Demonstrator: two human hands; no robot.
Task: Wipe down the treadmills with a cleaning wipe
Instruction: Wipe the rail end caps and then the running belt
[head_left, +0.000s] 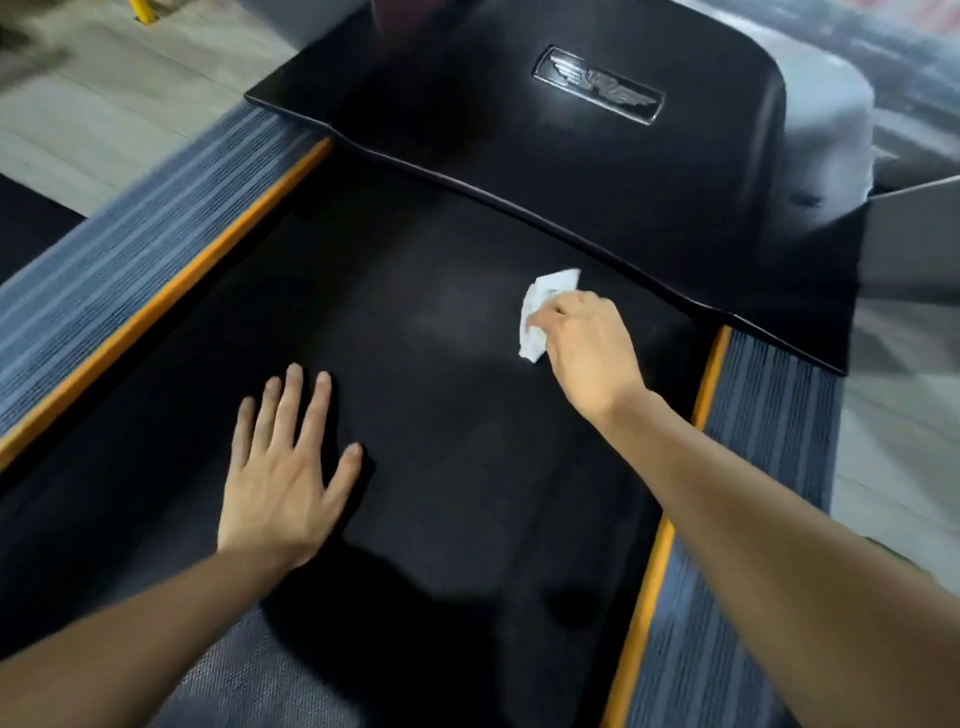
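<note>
While the left hand (291, 467) lies flat on the belt (441, 467), fingers straight and spread and grasping nothing, it looks like a brace, taking the person's weight as they lean forward over the treadmill. Beyond it and to its right, the right hand (582, 343) is curled round a white wipe (540, 312), pinching it between thumb and fingers and pressing it to the belt. The wipe is bunched, not spread, probably to give a firmer pad for rubbing. It sticks out on the far-left side of that hand; its long axis runs from near the knuckles up and away toward the hood (571, 156), tilted a little to the right. A faint paler patch shows on the belt just left of the wipe; whether it is damp or dusty I cannot tell. Orange strips (171, 296) and ribbed side rails (104, 260) flank both hands, and the hood with its winged badge (597, 85) lies just past the wipe.
</note>
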